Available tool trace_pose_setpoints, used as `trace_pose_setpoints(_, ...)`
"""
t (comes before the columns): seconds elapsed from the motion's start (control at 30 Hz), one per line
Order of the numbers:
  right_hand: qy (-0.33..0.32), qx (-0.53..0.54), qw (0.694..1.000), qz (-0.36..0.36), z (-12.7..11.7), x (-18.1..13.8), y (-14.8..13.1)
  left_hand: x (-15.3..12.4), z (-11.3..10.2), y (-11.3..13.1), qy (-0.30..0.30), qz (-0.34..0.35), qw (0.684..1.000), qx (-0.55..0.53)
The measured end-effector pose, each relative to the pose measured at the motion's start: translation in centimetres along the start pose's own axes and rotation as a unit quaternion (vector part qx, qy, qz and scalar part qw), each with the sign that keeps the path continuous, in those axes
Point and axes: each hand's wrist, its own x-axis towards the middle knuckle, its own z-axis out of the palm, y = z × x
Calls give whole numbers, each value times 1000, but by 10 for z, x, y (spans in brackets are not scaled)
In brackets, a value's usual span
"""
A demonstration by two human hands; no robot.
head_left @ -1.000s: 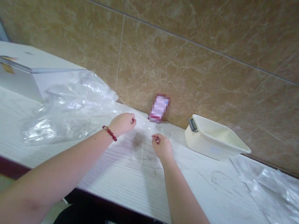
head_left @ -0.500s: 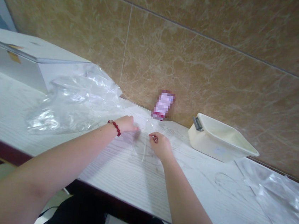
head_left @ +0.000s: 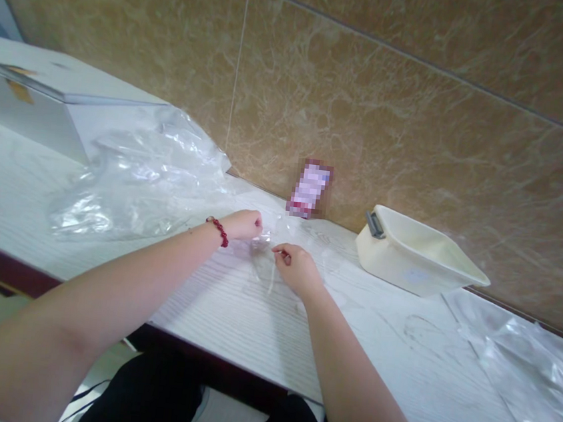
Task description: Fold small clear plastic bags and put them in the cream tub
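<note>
A small clear plastic bag (head_left: 265, 275) lies between my hands over the white wood-grain table; its outline is faint against the surface. My left hand (head_left: 246, 225), with a red bead bracelet (head_left: 219, 231) at the wrist, is curled closed at the bag's upper left, crinkled film showing beside its fingers. To the right, my right hand (head_left: 299, 268) pinches the film between thumb and forefinger, its other fingers curled in. The fingertips of the two hands are a short way apart.
Large crumpled clear plastic bags (head_left: 139, 172) lie left beside a white box (head_left: 17, 92). A phone (head_left: 310, 188) leans on the tiled wall behind my hands. A cream bin (head_left: 406, 268) with a grey clip stands right, and more clear plastic (head_left: 521, 370) lies beyond it.
My left hand has rolled over and its fingers are more tightly closed, with the film now bunched beside them. My right hand has shifted slightly left. The view has tilted a little.
</note>
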Motion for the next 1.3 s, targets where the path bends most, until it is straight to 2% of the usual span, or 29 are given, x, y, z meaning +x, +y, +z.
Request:
trace_pose_setpoints(0.1, 0, 1, 1000, 3, 0, 0, 1, -1, 0, 4, 6, -23, 996, -83)
trace_pose_setpoints(0.2, -1, -4, 1000, -5, 1, 0, 3, -4, 0, 7, -38, -44, 980, -191)
trace_pose_setpoints(0.27, -3, -4, 1000, -11, 2, 0, 4, -6, 0, 8, -75, -35, 968, -238)
trace_pose_setpoints(0.43, 5, 4, 1000, -4, 4, 1, 6, -7, 3, 5, -127, 31, 964, -231)
trace_pose_setpoints(0.53, 32, 14, 999, 2, 2, 1, 5, -7, 2, 6, -118, 42, 965, -230)
trace_pose_setpoints(0.63, 64, 18, 998, 3, 0, 2, 4, -6, 1, 9, -75, 57, 967, -238)
trace_pose_setpoints(0.83, 111, 89, 990, 23, 1, 3, 5, -4, 2, 10, -25, 101, 939, -328)
trace_pose_setpoints(1.03, 107, 178, 978, -15, 0, 4, 9, -9, 5, 19, -22, 103, 935, -339)
trace_pose_setpoints(1.2, 92, 159, 983, -12, 0, 6, 13, -13, 6, 26, -70, 116, 928, -348)
trace_pose_setpoints(1.3, 91, 129, 987, 4, 1, 8, 15, -14, 3, 25, -64, 139, 938, -310)
